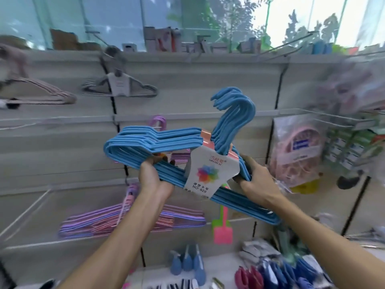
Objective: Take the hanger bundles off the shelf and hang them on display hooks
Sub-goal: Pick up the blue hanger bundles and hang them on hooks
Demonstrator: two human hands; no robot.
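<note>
1. Held up before the slat wall (pixel 208 84): blue bundle (pixel 166 140), clamped at both ends, left hand (pixel 153 174) wrapped round the lower bars near the left shoulder, right hand (pixel 257 180) gripping the right side just past the label (pixel 208 172).
2. Long axis tilted, running from upper left down to lower right; hook cluster (pixel 235 115) rising from the middle, tips curling left, above and between both hands.
3. Nearest free-looking peg (pixel 200 41): up and slightly left of the hooks, near the wall's top edge; another long peg (pixel 291 43) to the upper right. Neither touching the bundle; well apart as seen.
4. Right hand nearer the hook cluster, left hand farther out along the bars.
5. Look of the bundle: many thin coated wire hangers, bright blue, stacked flat, banded by pink tape at the neck, white card with a coloured flower print.
6. Likely needed next: levelling, then lifting the hooks over a peg.
7. Already hung: grey bundle (pixel 118 88), upper left; purple bundle (pixel 133 222), lower left.
</note>
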